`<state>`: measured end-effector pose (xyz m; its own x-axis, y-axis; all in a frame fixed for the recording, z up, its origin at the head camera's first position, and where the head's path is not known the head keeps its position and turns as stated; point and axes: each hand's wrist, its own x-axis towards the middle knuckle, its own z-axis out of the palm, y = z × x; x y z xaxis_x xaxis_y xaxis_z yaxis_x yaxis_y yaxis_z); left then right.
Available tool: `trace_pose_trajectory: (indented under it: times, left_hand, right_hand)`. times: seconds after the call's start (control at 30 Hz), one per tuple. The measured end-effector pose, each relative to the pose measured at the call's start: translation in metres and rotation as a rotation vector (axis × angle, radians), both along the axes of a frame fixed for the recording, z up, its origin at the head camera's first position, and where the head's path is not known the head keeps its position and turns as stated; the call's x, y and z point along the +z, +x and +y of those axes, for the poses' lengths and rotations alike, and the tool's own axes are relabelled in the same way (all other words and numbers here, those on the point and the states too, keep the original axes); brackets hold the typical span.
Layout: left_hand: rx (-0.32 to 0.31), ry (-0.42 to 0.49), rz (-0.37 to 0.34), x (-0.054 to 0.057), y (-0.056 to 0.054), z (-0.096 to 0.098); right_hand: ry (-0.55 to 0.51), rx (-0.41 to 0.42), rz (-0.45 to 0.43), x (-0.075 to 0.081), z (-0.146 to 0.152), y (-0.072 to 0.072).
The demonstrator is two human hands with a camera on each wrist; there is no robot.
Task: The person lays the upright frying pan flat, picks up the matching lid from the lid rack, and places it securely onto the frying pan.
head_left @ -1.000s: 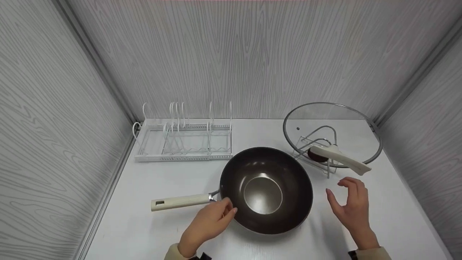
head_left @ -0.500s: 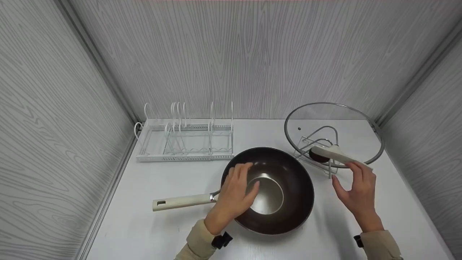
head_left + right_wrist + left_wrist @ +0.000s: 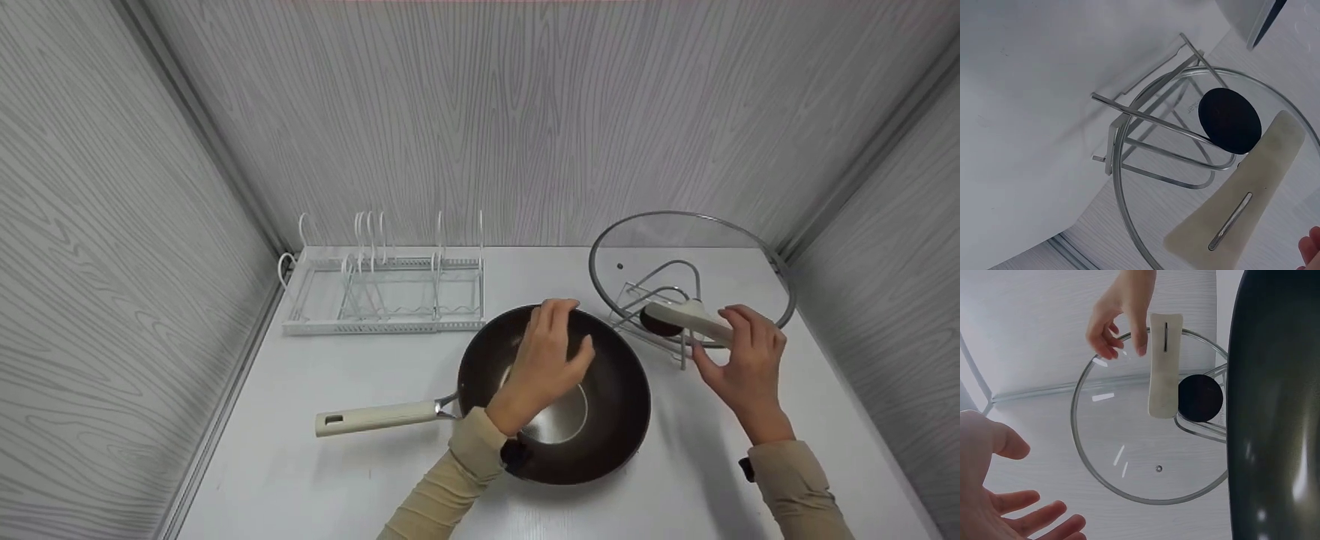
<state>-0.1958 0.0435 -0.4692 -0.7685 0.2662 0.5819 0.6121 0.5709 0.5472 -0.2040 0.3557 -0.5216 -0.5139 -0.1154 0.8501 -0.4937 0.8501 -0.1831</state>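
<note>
A dark wok (image 3: 615, 405) with a cream handle (image 3: 379, 418) pointing left rests on the white table. Over its bowl my left hand (image 3: 541, 366) hovers, fingers spread and nothing in them. At the right a round glass lid (image 3: 690, 213) leans upright in a small wire stand (image 3: 682, 262). A long cream handle (image 3: 1163, 377) and a dark round knob (image 3: 1200, 398) face outward on the lid. My right hand (image 3: 746, 360) is at the outer end of this handle, thumb below and fingers above. In the left wrist view the right hand's thumb lies just beside the handle, fingers loosely bent.
A white wire rack (image 3: 382, 328) with upright loops stands at the back left. Grey wood-grain panels (image 3: 510, 127) close in the back and both sides of the table (image 3: 300, 487).
My left hand has moved from the wok's near-left rim up and right across its bowl. My right hand has moved forward to the lid's handle. Wok and lid have stayed put.
</note>
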Motion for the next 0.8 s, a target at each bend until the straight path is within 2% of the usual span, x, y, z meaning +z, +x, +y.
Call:
trace_pose_trajectory:
  times: [0.27,0.43,0.5,0.63,0.7,0.8]
  left_hand:
    - [0.03,0.01,-0.11,-0.014,-0.031,0.027]
    - [0.019,0.003,-0.165,-0.027,-0.048,0.042]
    - [-0.006,0.002,-0.205,-0.033,-0.056,0.049]
    - [-0.101,0.027,-0.326,-0.044,-0.07,0.064]
    - [-0.15,0.041,-0.386,-0.05,-0.076,0.072]
    - [-0.189,0.033,-0.45,-0.059,-0.082,0.084]
  right_hand:
    - [0.018,-0.004,-0.018,-0.005,0.002,-0.01]
    - [0.018,-0.02,-0.021,-0.009,-0.001,-0.019]
    - [0.018,-0.032,-0.028,-0.011,-0.003,-0.023]
    - [0.054,-0.078,-0.057,-0.016,-0.006,-0.03]
    - [0.064,-0.105,-0.068,-0.02,-0.008,-0.032]
    - [0.063,-0.152,-0.084,-0.024,-0.009,-0.034]
